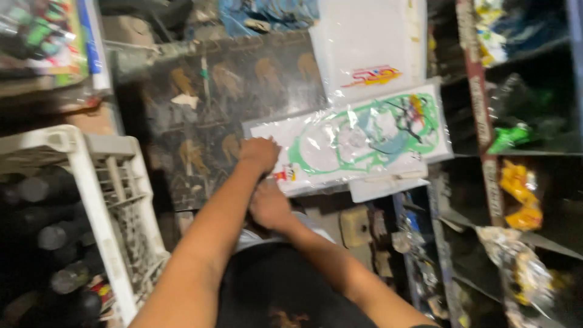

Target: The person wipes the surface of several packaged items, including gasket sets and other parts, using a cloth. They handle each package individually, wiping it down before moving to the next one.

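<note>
Both hands' fingers hidden at blurred gasket pack (358, 140)

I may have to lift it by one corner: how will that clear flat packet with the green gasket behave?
The gasket packet looks thin and flat, so probably light and floppy. Its glossy, glaring wrap suggests it is slippery. The left hand rests on its corner.

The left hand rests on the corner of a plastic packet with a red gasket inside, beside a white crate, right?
Not quite: the head view shows the gasket is green, not red. The left hand does rest on the plastic packet's corner, with the white crate beside.
</note>
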